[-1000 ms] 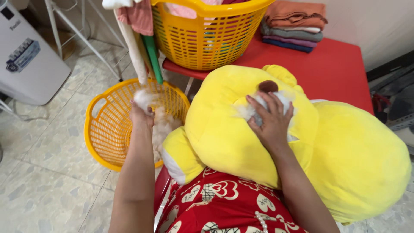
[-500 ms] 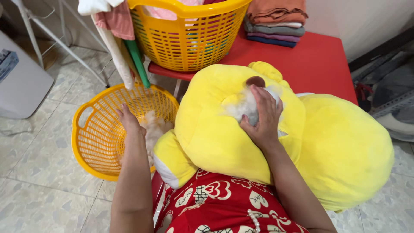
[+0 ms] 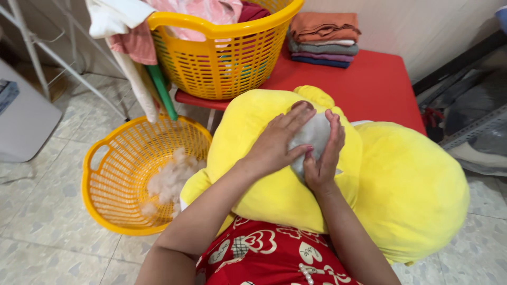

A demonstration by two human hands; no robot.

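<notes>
A big yellow plush toy lies across my lap, its head toward me. Both hands rest on the toy's white snout. My left hand lies flat over the left side of the snout, fingers pinching at white stuffing. My right hand presses the snout from the right side, fingers upright. A low yellow basket on the floor at the left holds a clump of white stuffing.
A tall yellow laundry basket full of clothes stands on a red table, with a stack of folded clothes behind. A white drying rack and a white appliance stand at the left on the tiled floor.
My left hand came away from the floor basket, leaving stuffing there, and moved right onto the toy's snout. My right hand stayed on the snout.
</notes>
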